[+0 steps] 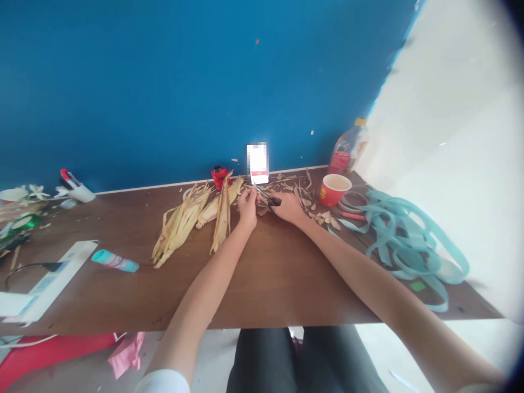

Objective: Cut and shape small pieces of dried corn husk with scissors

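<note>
Over the back middle of the brown table, my right hand (pixel 290 206) is closed round the dark handles of a pair of scissors (pixel 262 191). The scissors' blades point left, towards my left hand (pixel 247 204). Thumb and fingers of that left hand are pinched together close to the blade tips; whatever they hold is too small to make out. Dried corn husks (pixel 182 226) lie in a bundle to the left, with another upright husk strip (pixel 222 218) nearer my left wrist. Cut husk pieces (pixel 325 219) are scattered behind and to the right of my hands.
A lit phone (pixel 257 164) leans on the blue wall. Rightward stand a red paper cup (pixel 334 190), a bottle (pixel 347 147) and a heap of pale teal ribbon (pixel 409 234). Leftward are a light-blue tube (pixel 115 261), a power strip (pixel 61 278) and a white pen cup (pixel 82 192).
</note>
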The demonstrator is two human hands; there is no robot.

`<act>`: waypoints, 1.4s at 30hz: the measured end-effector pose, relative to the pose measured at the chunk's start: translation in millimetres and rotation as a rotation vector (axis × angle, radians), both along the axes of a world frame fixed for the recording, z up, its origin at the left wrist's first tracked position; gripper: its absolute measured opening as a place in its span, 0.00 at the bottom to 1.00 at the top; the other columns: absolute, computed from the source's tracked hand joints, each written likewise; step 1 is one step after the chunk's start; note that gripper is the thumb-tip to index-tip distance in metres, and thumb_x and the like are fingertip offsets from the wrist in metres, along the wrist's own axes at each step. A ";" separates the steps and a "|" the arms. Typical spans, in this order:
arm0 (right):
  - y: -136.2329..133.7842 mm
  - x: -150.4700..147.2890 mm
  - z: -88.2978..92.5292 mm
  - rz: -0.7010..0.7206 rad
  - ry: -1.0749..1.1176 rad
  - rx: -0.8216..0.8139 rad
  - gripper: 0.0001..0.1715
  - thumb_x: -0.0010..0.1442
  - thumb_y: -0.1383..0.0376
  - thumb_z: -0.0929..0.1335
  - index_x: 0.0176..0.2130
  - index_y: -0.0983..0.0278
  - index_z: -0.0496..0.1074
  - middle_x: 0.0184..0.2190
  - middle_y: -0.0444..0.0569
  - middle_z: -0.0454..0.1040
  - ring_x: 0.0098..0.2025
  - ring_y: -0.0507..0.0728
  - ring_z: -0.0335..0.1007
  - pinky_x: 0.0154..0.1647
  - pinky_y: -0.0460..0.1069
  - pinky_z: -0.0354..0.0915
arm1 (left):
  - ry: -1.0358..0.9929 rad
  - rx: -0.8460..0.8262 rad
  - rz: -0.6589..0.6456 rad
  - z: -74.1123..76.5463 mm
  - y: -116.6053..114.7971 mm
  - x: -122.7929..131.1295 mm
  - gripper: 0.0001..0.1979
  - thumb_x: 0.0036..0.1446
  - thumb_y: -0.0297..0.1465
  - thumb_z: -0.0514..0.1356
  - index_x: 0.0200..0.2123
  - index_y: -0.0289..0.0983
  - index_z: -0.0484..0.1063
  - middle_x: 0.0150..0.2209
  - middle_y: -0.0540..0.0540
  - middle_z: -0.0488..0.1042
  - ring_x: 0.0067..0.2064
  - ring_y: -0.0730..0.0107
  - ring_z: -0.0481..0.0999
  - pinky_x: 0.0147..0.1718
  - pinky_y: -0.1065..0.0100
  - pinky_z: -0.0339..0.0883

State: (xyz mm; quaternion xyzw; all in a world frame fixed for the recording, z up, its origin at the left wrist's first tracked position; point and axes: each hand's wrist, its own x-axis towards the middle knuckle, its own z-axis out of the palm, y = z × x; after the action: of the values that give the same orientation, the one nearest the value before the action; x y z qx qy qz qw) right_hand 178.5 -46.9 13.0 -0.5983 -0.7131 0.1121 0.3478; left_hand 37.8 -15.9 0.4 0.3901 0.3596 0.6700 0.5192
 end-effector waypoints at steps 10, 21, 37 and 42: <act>1.8 -0.3 -2.3 0.031 -0.009 0.024 0.19 0.49 0.63 0.67 0.42 0.58 0.77 0.29 0.45 0.77 0.32 0.55 0.70 0.31 0.46 0.58 | -0.003 -0.012 -0.003 -0.3 0.2 1.3 0.12 0.47 0.37 0.66 0.28 0.34 0.71 0.25 0.50 0.68 0.26 0.78 0.67 0.26 0.74 0.59; -1.3 -1.0 0.7 0.013 -0.067 0.007 0.19 0.50 0.63 0.67 0.44 0.57 0.77 0.32 0.45 0.78 0.35 0.57 0.72 0.33 0.47 0.60 | 0.034 0.018 0.000 -2.5 0.7 1.8 0.12 0.49 0.38 0.65 0.29 0.35 0.70 0.24 0.51 0.67 0.26 0.78 0.67 0.25 0.75 0.60; 0.1 1.6 1.2 -0.008 -0.135 -0.008 0.15 0.51 0.63 0.66 0.39 0.55 0.79 0.31 0.45 0.78 0.35 0.57 0.71 0.30 0.47 0.57 | 0.055 -0.019 0.101 0.3 0.8 0.9 0.13 0.49 0.39 0.65 0.31 0.35 0.71 0.23 0.52 0.64 0.25 0.79 0.63 0.25 0.74 0.58; 1.3 2.8 -0.6 -0.015 -0.144 -0.024 0.16 0.50 0.63 0.67 0.39 0.54 0.79 0.32 0.45 0.79 0.35 0.58 0.71 0.30 0.47 0.57 | 0.015 -0.062 0.116 0.7 2.0 0.7 0.13 0.48 0.38 0.66 0.31 0.35 0.70 0.23 0.53 0.64 0.25 0.78 0.64 0.26 0.74 0.58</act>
State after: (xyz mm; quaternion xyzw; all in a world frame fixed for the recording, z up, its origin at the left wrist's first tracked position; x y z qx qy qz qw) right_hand 181.3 -45.5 12.4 -0.6142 -0.7306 0.0747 0.2889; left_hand 38.5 -14.0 1.0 0.3574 0.4063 0.6844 0.4886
